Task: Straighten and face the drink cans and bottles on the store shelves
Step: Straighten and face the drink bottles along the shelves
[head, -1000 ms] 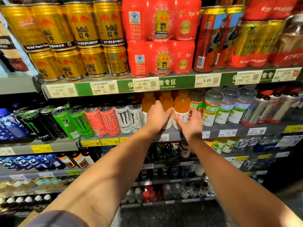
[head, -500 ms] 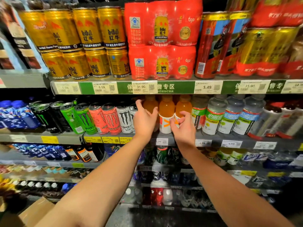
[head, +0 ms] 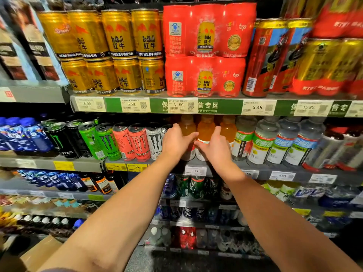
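Note:
Three orange drink bottles stand upright in a row on the middle shelf [head: 290,173]. My left hand [head: 174,143] grips the left orange bottle [head: 188,128], fingers round its left side and thumb across its front. My right hand [head: 216,148] holds the middle orange bottle [head: 206,131], thumb over the white label and fingers on its right side. The right orange bottle [head: 228,130] stands free beside my right hand. The two thumbs nearly meet.
Monster cans [head: 137,142] line the shelf left of my hands, clear electrolyte bottles [head: 261,144] to the right. Gold Red Bull cans [head: 117,50] and red multipacks [head: 206,52] fill the shelf above. Lower shelves hold more bottles. A cardboard box [head: 39,254] sits bottom left.
Half a second ago my hands were spread apart with the middle bottle bare between them. They have moved closer together onto the left and middle orange bottles.

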